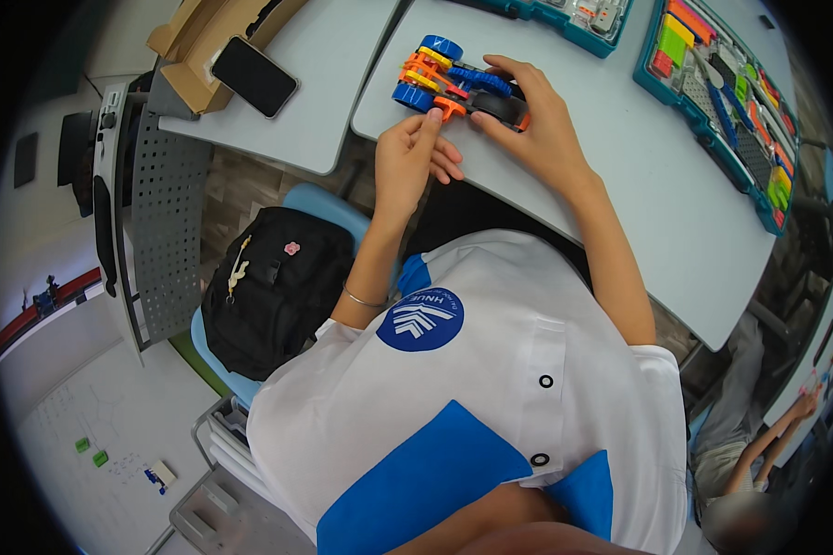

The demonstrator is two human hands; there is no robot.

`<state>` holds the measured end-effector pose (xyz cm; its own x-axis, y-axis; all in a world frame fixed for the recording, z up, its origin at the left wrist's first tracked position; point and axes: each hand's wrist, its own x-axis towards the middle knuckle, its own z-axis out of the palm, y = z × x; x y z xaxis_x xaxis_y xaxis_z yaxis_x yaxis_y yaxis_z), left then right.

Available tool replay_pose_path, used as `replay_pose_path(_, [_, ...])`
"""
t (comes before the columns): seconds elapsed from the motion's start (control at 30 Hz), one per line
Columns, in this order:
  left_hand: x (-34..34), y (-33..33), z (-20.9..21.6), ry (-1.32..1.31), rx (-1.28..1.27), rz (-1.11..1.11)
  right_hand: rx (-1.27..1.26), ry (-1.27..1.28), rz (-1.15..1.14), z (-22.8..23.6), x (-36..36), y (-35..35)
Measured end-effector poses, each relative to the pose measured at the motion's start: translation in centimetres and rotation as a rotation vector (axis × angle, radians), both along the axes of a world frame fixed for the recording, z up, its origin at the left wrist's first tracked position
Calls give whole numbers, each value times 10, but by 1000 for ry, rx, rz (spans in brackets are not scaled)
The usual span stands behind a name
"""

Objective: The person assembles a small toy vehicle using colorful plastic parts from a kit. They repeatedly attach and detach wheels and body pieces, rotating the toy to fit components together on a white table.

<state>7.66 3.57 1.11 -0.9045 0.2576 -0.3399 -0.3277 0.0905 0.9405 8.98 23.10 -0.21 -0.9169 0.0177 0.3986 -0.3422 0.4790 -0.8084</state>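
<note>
A small toy vehicle built of plastic construction pieces (428, 67) sits near the front edge of the table. It has blue wheels at its left end, orange and yellow parts between them, and a dark round part towards the right. My right hand (551, 129) grips its right end, thumb on the near side and fingers on the far side. At the near side, the thumb and forefinger of my left hand (405, 159) close on an orange piece of the vehicle; the other fingers curl below the table edge. Part of the vehicle hides behind my fingers.
An open teal case of colourful construction parts (652, 81) lies at the right; another teal case (565, 26) stands at the far edge. On the left table are a phone (255, 76) and a cardboard box (187, 57). A black backpack (278, 294) rests on a blue chair.
</note>
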Motion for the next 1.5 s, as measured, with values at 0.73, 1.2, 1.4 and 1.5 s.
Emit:
replay_pose_path(0.73, [-1, -1, -43, 1002, -403, 124, 60, 15, 56, 2, -3, -5])
replay_pose_path(1.2, [5, 2, 6, 116, 63, 154, -83, 20, -64, -3, -2, -12])
replay_pose_path(1.4, [1, -2, 3, 30, 171, 150, -83, 62, -81, -4, -3, -14])
replay_pose_path(1.5, [-1, -6, 3, -29, 179, 153, -62, 68, -72, -4, -2, -12])
